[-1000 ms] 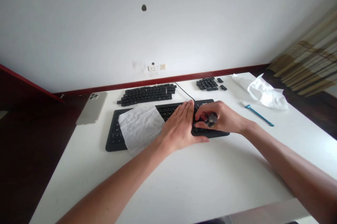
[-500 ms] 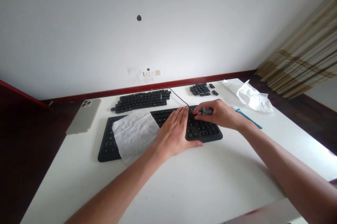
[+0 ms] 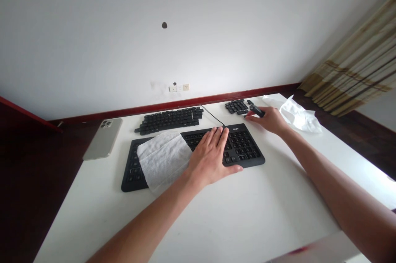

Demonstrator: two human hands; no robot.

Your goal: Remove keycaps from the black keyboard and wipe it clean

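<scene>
My left hand [image 3: 212, 156] lies flat and open on the middle of a black keyboard [image 3: 244, 149], fingers stretched toward its far edge. A white wipe [image 3: 163, 157] covers the keyboard's left half, just left of that hand. My right hand [image 3: 268, 118] reaches past the keyboard's far right corner and pinches a long black keycap [image 3: 256, 110]. It holds the cap beside a small cluster of loose black keycaps [image 3: 236, 106] laid out on the white table [image 3: 235, 213].
A larger set of removed keycaps [image 3: 169, 117] lies in rows behind the keyboard. A phone [image 3: 103, 132] rests face down at the table's left edge. A crumpled white wipe [image 3: 296, 114] sits at the far right. The keyboard cable [image 3: 213, 116] runs toward the wall.
My right hand lifted off the keyboard's right part and moved back and right to the small keycap cluster, carrying a dark keycap. My left hand stayed flat on the keyboard.
</scene>
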